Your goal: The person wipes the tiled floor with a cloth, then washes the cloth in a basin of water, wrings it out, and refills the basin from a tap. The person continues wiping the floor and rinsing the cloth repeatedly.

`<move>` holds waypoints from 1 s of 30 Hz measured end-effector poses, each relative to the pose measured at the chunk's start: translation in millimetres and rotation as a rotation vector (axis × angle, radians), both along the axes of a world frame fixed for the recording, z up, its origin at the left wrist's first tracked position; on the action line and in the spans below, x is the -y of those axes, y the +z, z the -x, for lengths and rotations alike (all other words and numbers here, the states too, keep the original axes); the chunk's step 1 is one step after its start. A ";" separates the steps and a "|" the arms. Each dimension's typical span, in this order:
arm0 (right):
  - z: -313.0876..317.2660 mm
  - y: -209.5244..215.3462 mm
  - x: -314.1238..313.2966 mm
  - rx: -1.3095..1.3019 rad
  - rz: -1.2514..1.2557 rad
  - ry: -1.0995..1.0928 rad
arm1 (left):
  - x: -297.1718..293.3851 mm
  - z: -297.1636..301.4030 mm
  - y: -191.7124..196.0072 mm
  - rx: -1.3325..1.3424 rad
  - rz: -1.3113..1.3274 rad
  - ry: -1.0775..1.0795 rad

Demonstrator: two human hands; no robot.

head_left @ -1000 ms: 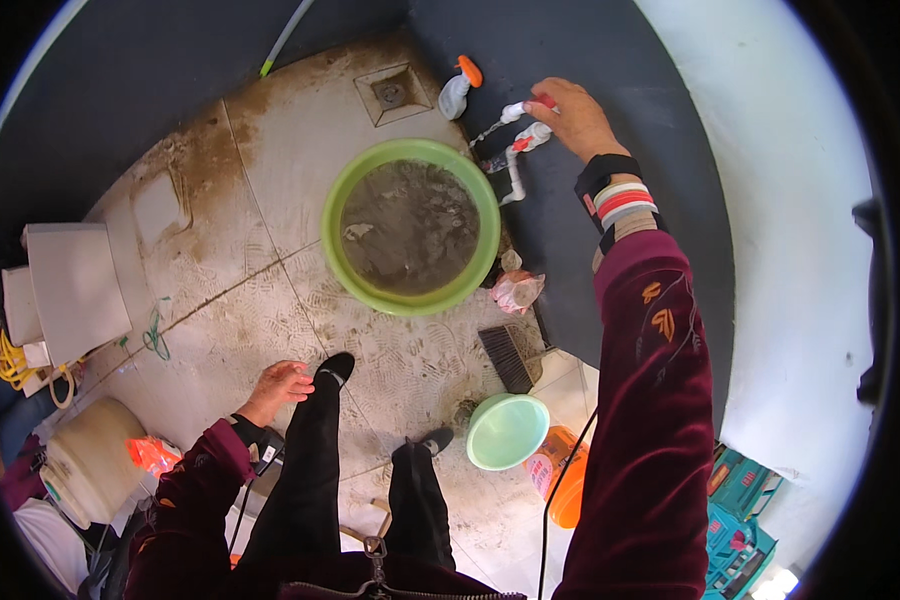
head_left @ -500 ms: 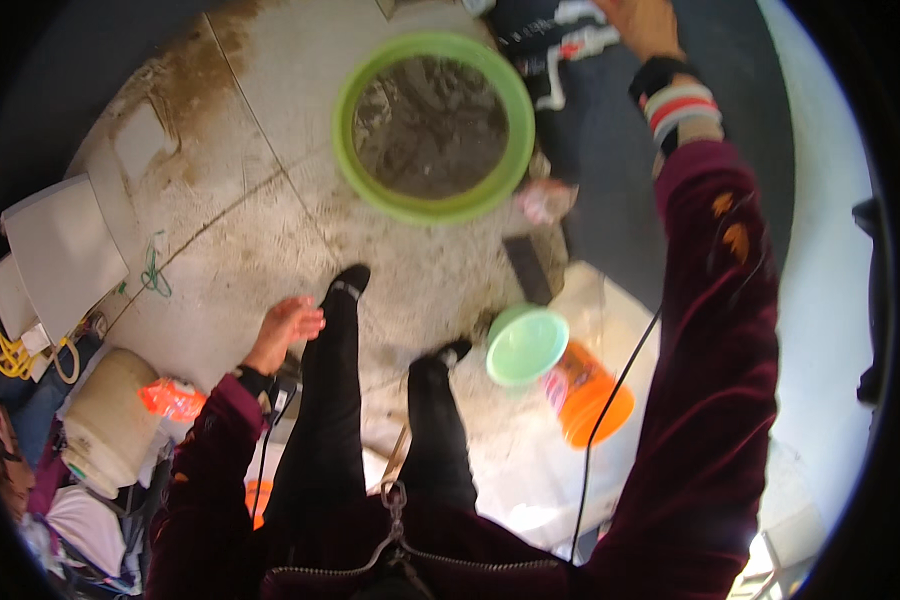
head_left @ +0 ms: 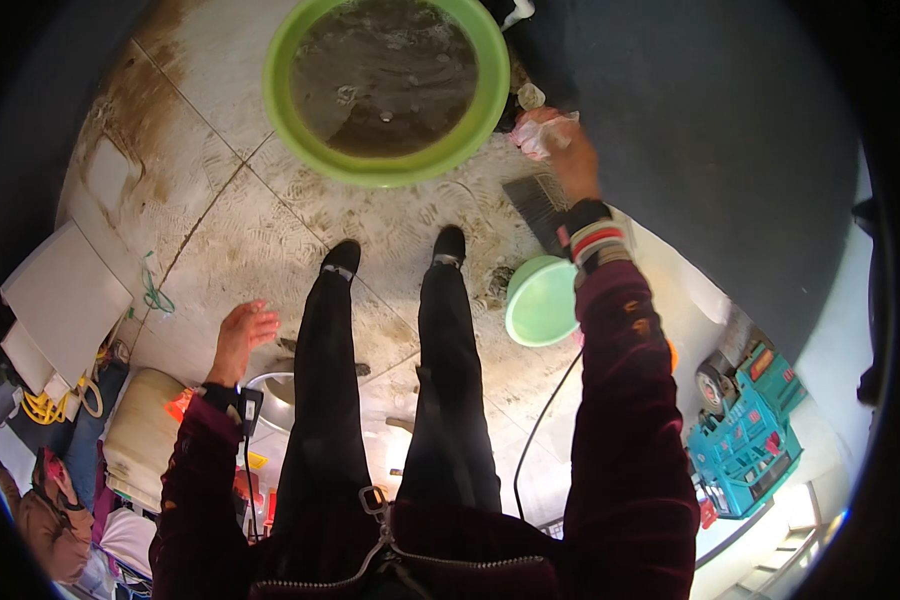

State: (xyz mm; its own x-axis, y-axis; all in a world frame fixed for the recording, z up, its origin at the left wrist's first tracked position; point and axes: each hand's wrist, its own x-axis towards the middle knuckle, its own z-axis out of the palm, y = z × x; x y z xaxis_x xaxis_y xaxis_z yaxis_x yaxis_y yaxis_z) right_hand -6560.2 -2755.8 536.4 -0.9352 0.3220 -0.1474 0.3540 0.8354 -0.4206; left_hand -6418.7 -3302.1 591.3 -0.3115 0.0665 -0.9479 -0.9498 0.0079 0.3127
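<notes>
My right hand (head_left: 572, 165) reaches forward past the green basin's right side. Its fingers close around a crumpled pink-and-white plastic bag (head_left: 536, 138), though blur softens the fingertips. The large green basin (head_left: 288, 130) holds murky grey-brown water (head_left: 385, 85) with a few bubbles. My left hand (head_left: 242, 335) hovers left of my legs, palm inward, its fingers stretched out and holding nothing. Nearer than the bag lies a dark bristled brush or mat (head_left: 535, 212). Beside my right forearm sits a pale green bowl (head_left: 540, 302).
A dark wall or panel (head_left: 700, 130) rises on the right. Teal plastic crates (head_left: 745, 440) stand at the lower right. On the left are white boards (head_left: 70, 280), a beige container (head_left: 145, 425) and a green cord (head_left: 153, 290). Muddy marks cover the tiled floor (head_left: 300, 200).
My right hand has come down from the white pipe by the wall to the plastic bag. My right foot has moved forward. The view has shifted, bringing the teal crates into sight.
</notes>
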 end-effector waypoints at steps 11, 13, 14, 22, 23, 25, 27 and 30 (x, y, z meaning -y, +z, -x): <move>-0.3 -227.8 -18.5 0.038 0.033 0.198 | -45.1 -58.2 -31.9 0.176 0.249 -0.067; 0.7 -246.5 -27.0 0.029 0.007 0.143 | -49.8 -59.3 -36.0 0.179 0.241 -0.062; 1.5 -255.5 -26.5 0.123 0.105 0.017 | -51.5 -58.7 -37.2 0.178 0.231 -0.054; -29.9 -240.0 -9.5 0.030 0.215 -0.211 | -69.8 -36.4 -30.7 0.152 0.236 -0.145; -36.8 -228.5 -8.1 0.020 0.261 -0.254 | -72.5 -30.6 -27.9 0.145 0.241 -0.173; -59.1 -198.2 -9.0 0.125 0.439 -0.360 | -77.0 -13.5 -24.7 0.093 0.187 -0.196; -89.1 -161.9 -11.4 0.099 0.670 -0.456 | -83.9 -0.3 -20.6 0.060 0.178 -0.241; -134.2 -99.4 -1.8 0.018 0.816 -0.698 | -94.0 22.7 -13.9 0.026 0.132 -0.328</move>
State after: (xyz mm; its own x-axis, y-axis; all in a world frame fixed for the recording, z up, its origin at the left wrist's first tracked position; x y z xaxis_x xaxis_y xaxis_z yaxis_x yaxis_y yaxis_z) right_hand -6426.0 -2754.0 437.0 -0.5780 0.5826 -0.5714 0.6559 -0.0851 -0.7501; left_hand -6441.4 -3208.0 577.4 -0.2697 0.0359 -0.9623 -0.8975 0.3527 0.2647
